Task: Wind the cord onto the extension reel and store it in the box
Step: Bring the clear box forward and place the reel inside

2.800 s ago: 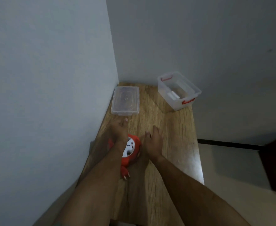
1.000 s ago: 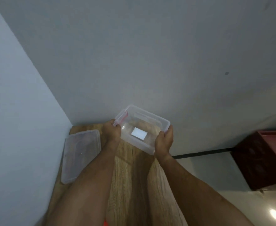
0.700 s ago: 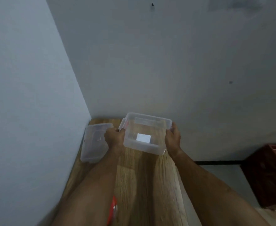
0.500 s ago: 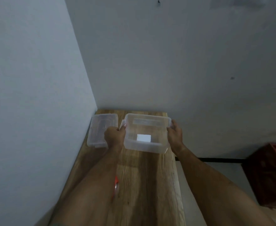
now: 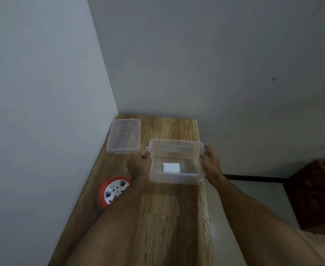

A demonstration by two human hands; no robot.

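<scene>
A clear plastic box (image 5: 174, 179) with a white label on its bottom is held over the wooden table (image 5: 169, 217). My left hand (image 5: 139, 163) grips its left end and my right hand (image 5: 210, 162) grips its right end. The red extension reel (image 5: 112, 191), with a white socket face, lies flat on the table to the left of my left forearm, which covers part of it. No loose cord is visible.
The box's clear lid (image 5: 124, 136) lies at the table's far left corner against the wall. Walls close the left and far sides. The table's right edge drops to the floor, where a dark red cabinet (image 5: 319, 196) stands.
Both hands left the reel, took the box from the far right of the table, straightened it and brought it nearer. The view has tilted down, so the reel shows again.
</scene>
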